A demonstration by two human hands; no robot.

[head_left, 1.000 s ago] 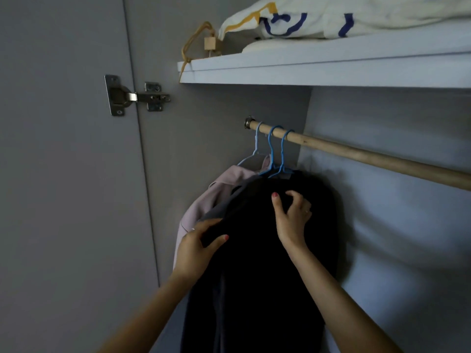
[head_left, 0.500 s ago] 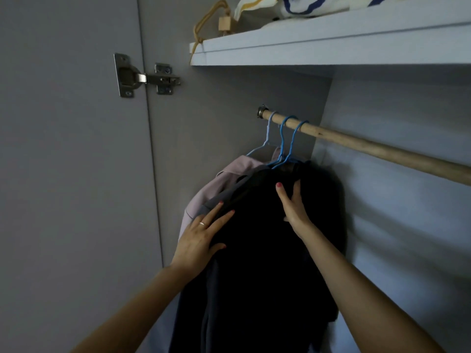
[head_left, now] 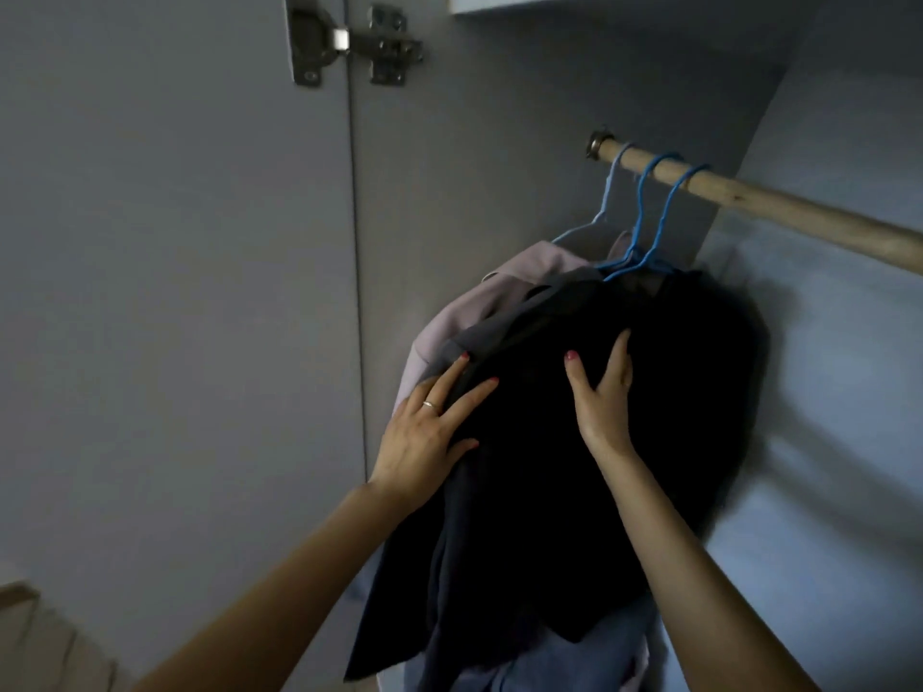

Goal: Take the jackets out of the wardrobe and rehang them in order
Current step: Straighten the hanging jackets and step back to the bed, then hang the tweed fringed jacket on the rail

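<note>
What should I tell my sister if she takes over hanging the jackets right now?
Left hand: open, fingers flat on the grey jacket.
Right hand: open, resting on the black jacket.
The pink jacket hangs nearest the wall end. All three hang on blue hangers bunched at the left end of the wooden rod.
Done: nothing is off the rod.
Left: lift each jacket out, then rehang them in order.

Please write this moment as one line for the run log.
stage: jackets on rail | left hand: flat on black jacket | right hand: open on same jacket | hangers: three on rail
</note>
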